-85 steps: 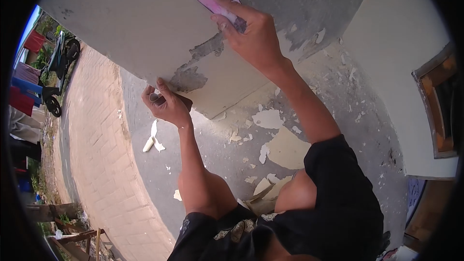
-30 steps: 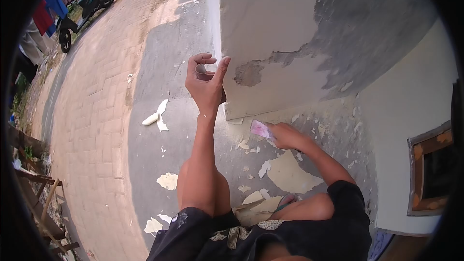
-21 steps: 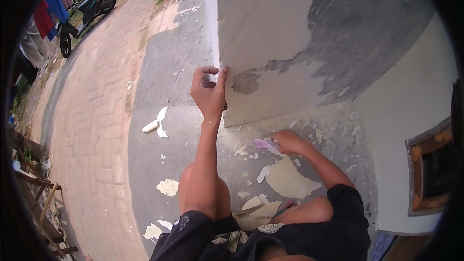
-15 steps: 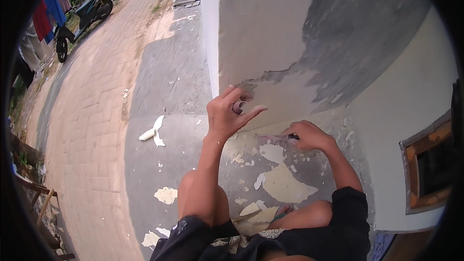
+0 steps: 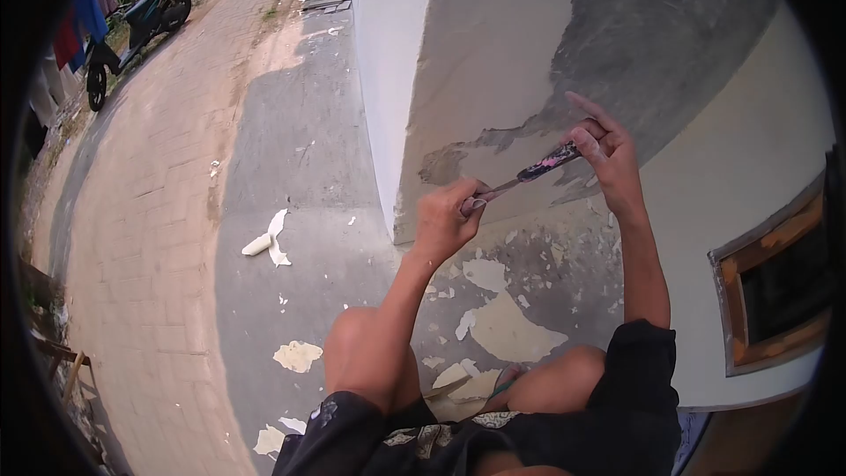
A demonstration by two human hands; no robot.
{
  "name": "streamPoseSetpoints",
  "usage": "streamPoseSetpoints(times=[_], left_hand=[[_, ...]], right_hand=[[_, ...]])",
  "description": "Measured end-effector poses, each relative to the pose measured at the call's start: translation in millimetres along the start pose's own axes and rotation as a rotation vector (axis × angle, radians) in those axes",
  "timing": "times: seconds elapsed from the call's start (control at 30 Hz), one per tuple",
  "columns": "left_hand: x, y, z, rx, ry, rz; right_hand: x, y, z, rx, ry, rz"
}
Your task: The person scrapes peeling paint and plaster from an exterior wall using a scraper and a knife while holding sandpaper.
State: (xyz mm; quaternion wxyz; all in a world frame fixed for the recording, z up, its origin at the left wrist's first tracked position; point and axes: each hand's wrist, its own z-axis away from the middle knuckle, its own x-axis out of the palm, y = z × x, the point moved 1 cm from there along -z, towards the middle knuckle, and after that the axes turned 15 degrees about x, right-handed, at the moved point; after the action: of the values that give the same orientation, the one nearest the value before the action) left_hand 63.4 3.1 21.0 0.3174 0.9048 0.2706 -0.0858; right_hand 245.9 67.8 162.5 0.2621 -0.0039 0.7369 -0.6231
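Note:
A scraper (image 5: 548, 162) with a dark, pink-marked handle slants between my two hands, in front of the wall (image 5: 502, 53). My right hand (image 5: 612, 159) pinches the end of the handle between thumb and fingers, with the index finger stretched out. Closed around the scraper's metal end is my left hand (image 5: 445, 219), which hides the tip. A small pale curl shows at the left hand's fingers; what it is I cannot tell. Behind the right hand, the wall has a dark grey bare patch (image 5: 652, 35) with a ragged edge against the paler coating.
Peeled paint flakes (image 5: 511, 328) litter the grey ground by my feet. A rolled paint strip (image 5: 261, 244) lies to the left. The window frame (image 5: 733, 317) stands at the right. Along the paved lane (image 5: 159, 211) a motorbike (image 5: 137, 26) is parked near hanging clothes.
My right hand has risen from near the ground with the scraper. My left hand has moved right and down and closed on the scraper's metal end. The view has shifted slightly.

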Motion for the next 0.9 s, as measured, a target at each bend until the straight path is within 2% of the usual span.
streamPoseSetpoints(times=[0.03, 0.07, 0.17, 0.27, 0.37, 0.43, 0.47, 0.5, 0.53, 0.57, 0.63, 0.67, 0.73, 0.83, 0.9], left_hand=[[2, -2, 0, 0.026, 0.060, 0.008], [3, -3, 0, 0.054, 0.118, 0.017], [7, 4, -2, 0.102, 0.259, 0.054], [12, 11, -3, 0.071, 0.350, 0.113], [5, 18, -6, -0.011, 0.425, 0.203], [-6, 8, -7, -0.034, 0.521, 0.160], [-12, 2, -5, -0.058, 0.562, 0.137], [-13, -9, -2, -0.134, 0.635, 0.173], [-12, -19, 0, -0.213, 0.706, 0.209], [-15, -21, -1, -0.261, 0.754, 0.223], [-23, -22, -6, -0.345, 0.849, 0.253], [-22, -27, -6, -0.331, 0.867, 0.208], [-23, -34, -5, -0.295, 0.912, 0.116], [-26, -31, -6, -0.360, 0.886, 0.214], [-27, -31, -4, -0.397, 0.862, 0.231]], right_hand=[[7, 5, -4, -0.106, 0.009, -0.303], [21, 10, -7, -0.139, 0.038, -0.330], [61, 1, -2, -0.406, 0.010, -0.346], [87, -15, 0, -0.481, -0.144, -0.336], [94, -26, -14, -0.632, -0.140, -0.275], [82, -68, -10, -0.696, -0.008, -0.308], [74, -96, -6, -0.714, -0.016, -0.423], [61, -121, -4, -0.880, -0.022, -0.412], [58, -151, 7, -0.940, 0.022, -0.418], [39, -160, -17, -1.040, -0.155, -0.478], [44, -182, -34, -1.146, -0.181, -0.432], [82, -199, -25, -1.151, -0.031, -0.322], [111, -206, -22, -1.176, 0.139, -0.189], [130, -205, -32, -1.175, 0.183, -0.190], [139, -207, -29, -1.101, 0.217, -0.230]])
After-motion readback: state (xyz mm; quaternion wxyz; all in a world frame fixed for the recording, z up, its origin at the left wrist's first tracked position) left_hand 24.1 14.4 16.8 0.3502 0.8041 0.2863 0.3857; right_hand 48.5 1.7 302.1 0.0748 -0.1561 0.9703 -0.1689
